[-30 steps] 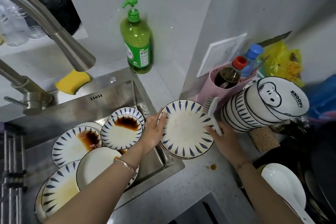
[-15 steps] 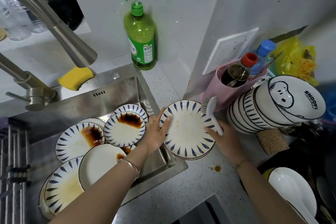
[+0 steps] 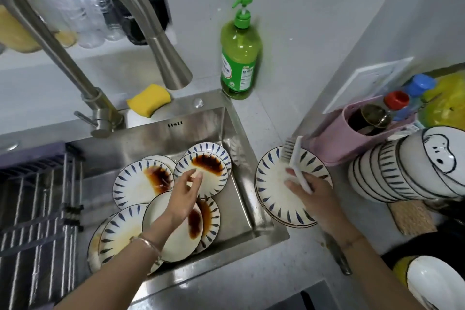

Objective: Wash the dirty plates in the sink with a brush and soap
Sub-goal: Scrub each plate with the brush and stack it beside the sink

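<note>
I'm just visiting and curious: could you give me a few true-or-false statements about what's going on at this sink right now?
1. The right hand holds a white brush over the plates on the counter. True.
2. The green soap bottle lies in the sink. False: it stands upright on the counter behind the sink.
3. The left hand grips a plate. False: it hovers open over the stained plates in the sink, holding nothing.
4. A yellow sponge rests on the sink's back rim. True.
</note>
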